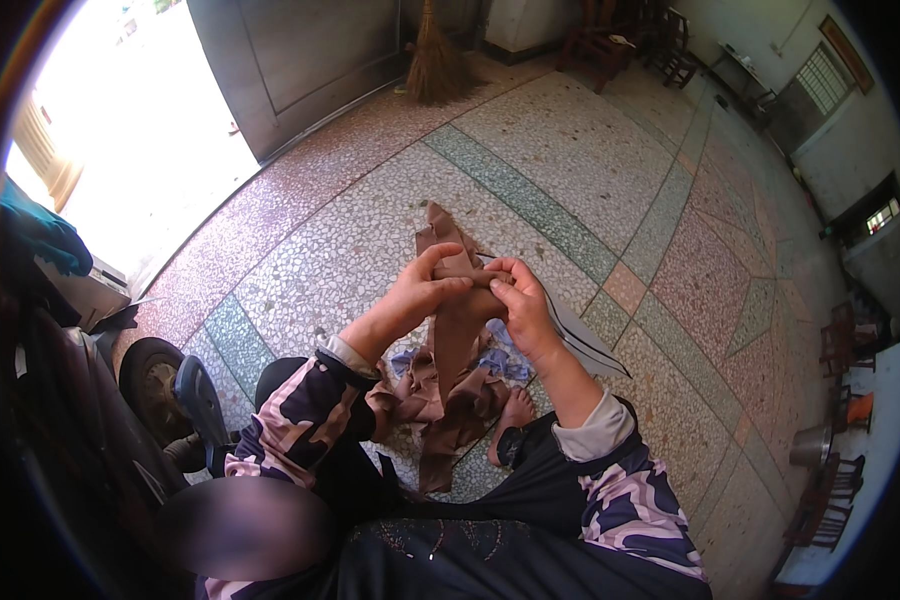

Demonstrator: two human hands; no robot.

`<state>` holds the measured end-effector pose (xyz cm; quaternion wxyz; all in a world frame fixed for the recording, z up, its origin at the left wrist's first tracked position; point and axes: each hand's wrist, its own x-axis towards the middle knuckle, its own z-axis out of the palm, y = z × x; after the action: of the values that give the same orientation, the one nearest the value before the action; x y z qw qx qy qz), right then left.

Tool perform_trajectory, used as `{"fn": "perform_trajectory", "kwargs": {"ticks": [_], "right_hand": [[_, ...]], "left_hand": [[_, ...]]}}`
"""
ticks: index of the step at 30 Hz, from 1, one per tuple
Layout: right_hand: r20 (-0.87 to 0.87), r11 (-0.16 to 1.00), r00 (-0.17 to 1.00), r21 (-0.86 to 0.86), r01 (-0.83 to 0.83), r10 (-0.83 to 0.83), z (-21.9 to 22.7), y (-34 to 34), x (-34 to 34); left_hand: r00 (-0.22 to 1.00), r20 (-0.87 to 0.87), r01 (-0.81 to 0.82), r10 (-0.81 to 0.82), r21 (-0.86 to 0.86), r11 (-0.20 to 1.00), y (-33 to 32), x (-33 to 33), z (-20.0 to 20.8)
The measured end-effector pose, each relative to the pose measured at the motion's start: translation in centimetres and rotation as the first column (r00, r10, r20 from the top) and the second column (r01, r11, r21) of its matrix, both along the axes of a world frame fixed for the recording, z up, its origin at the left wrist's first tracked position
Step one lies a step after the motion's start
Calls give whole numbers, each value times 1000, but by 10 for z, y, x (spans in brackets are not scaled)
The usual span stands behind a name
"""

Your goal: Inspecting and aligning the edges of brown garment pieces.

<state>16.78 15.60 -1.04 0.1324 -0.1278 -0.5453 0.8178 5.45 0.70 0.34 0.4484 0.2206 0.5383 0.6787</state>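
Together, left hand [417, 293], right hand [519, 298], each grip pinched shut on brown cloth strip [457, 335]

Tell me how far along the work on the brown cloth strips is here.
Done: nothing finished shows. In hand: left hand and right hand both pinch one brown strip held up between them. Left: a loose heap of brown strips on the terrazzo floor by the bare foot.

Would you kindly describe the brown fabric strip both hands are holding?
Start at the speckled terrazzo floor. Above its middle, the left hand and right hand pinch a long brown fabric strip, unlike the crumpled blue cloth below.
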Motion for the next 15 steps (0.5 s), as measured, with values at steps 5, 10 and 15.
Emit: {"fn": "perform_trajectory", "kwargs": {"ticks": [5,10,15], "right_hand": [[-22,982,1000,189,-9,14,0,-6,-1],[101,999,995,31,-30,27,-6,4,-2],[57,987,997,-153,-42,51,10,-1,0]], "left_hand": [[1000,-28,-8,9,13,1000,-2,1,2],[930,-366,-49,45,-1,999,0,2,6],[803,-595,-109,36,-89,990,-1,3,5]]}}
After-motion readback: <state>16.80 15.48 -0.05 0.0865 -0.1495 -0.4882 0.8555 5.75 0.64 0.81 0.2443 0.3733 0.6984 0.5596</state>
